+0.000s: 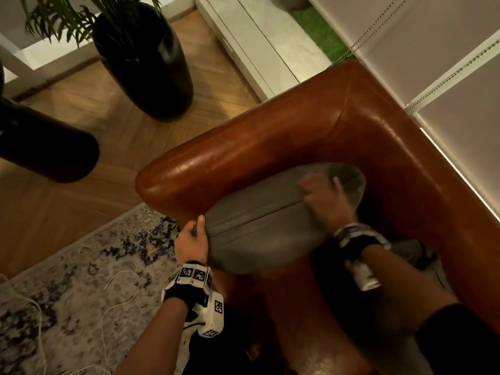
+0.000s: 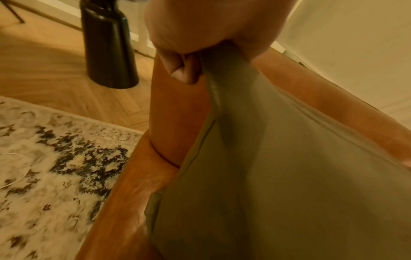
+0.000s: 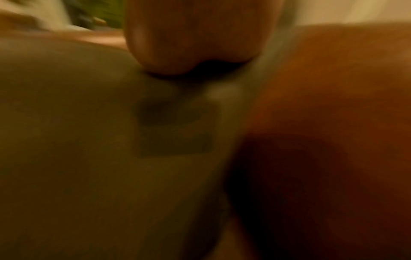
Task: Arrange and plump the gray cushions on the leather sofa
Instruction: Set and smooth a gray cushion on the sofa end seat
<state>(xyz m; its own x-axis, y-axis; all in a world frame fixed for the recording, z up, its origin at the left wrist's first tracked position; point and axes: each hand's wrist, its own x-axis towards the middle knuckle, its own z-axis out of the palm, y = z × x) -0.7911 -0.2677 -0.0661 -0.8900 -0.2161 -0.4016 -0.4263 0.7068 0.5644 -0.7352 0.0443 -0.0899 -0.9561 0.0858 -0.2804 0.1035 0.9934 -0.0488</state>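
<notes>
So the brown leather sofa (image 1: 311, 125) sits in a corner, its back against a pale wall with blinds (image 1: 433, 63), herringbone wood floor (image 1: 89, 109) off its armrest and a mottled grey rug (image 1: 81, 280) in front. The gray fabric cushion (image 1: 270, 226) stands on edge on the seat, tucked along the armrest. Left hand (image 1: 192, 243) pinches its near corner; right hand (image 1: 323, 197) is on the far top edge, too blurred to tell its grip. A tall black floor vase (image 1: 146, 58) stands near the armrest, a white cable (image 1: 119, 288) on the rug.
</notes>
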